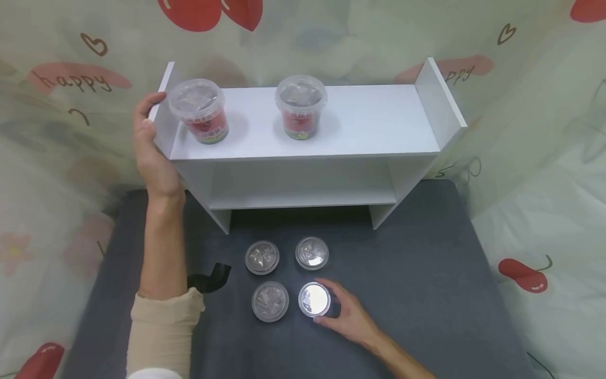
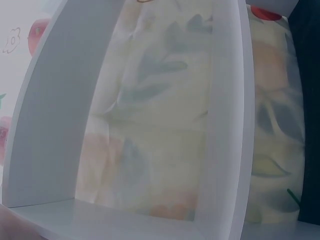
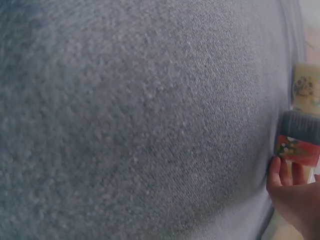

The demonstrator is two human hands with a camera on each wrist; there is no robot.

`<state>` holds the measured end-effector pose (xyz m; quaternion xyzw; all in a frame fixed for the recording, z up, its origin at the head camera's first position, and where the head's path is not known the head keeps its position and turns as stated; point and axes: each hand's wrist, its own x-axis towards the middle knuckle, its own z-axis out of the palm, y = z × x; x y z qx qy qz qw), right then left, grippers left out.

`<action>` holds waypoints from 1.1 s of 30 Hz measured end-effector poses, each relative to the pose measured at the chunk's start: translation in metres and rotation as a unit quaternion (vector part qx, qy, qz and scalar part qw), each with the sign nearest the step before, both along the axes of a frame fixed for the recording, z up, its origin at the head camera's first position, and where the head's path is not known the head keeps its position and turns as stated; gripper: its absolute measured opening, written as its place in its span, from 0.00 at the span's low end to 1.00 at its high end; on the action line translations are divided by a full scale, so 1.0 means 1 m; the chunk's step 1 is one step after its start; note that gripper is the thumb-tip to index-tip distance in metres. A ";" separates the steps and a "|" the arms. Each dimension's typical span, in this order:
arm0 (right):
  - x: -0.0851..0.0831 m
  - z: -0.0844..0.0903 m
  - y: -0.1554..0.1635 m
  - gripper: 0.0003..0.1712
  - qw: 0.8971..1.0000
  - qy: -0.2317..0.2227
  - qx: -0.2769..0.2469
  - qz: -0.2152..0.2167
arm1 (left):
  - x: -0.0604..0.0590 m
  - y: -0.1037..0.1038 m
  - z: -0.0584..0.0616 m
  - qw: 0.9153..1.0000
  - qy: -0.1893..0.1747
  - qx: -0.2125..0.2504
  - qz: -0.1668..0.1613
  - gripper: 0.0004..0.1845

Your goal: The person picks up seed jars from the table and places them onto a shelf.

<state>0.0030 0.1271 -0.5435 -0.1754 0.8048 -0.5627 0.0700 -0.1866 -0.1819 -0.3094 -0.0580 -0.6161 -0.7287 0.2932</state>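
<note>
Right hand on a tub, left hand steadying the shelf

Nearest, the right hand (image 1: 347,315) curls around the front-right tub (image 1: 314,299) on the desk (image 1: 426,295); beyond, the left hand (image 1: 150,150) clasps the shelf (image 1: 331,123) edge. A loose hold could knock neighbouring tubs (image 1: 270,301).

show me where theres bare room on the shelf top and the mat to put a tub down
The shelf top is bare from the right tub to its right end wall. The grey mat is bare right of the right hand. It is crowded at the four tubs before the shelf and by the left hand.
</note>
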 end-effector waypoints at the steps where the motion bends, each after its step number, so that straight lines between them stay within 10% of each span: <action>1: 0.000 0.000 -0.001 0.45 1.000 0.001 0.001 -0.001 | 0.000 0.000 0.000 1.000 0.000 0.001 -0.001 0.26; 33: -0.018 0.024 0.003 0.45 0.999 0.003 -0.036 -0.014 | -0.001 -0.001 0.000 1.000 0.014 0.015 -0.002 0.26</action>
